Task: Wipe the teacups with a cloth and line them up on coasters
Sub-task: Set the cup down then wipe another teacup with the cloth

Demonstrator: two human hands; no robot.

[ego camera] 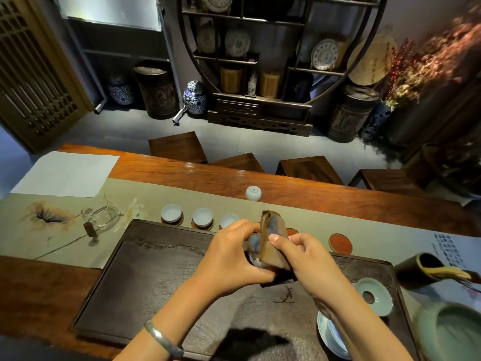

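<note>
A long wooden bench (312,194) is carrying a pale runner (145,194) and a dark tea tray (161,277), and over that tray both hands are meeting around a brown cloth (273,243) wrapped over a teacup (256,252). The left hand (234,259) is curling its fingers (243,226) around the cup and cloth while the right hand (309,264) is pinching the cloth with its thumb. Behind them three teacups (202,217) are sitting in a row on coasters, one red coaster (340,243) is lying bare to the right, and another cup (253,192) is resting upside down farther back.
</note>
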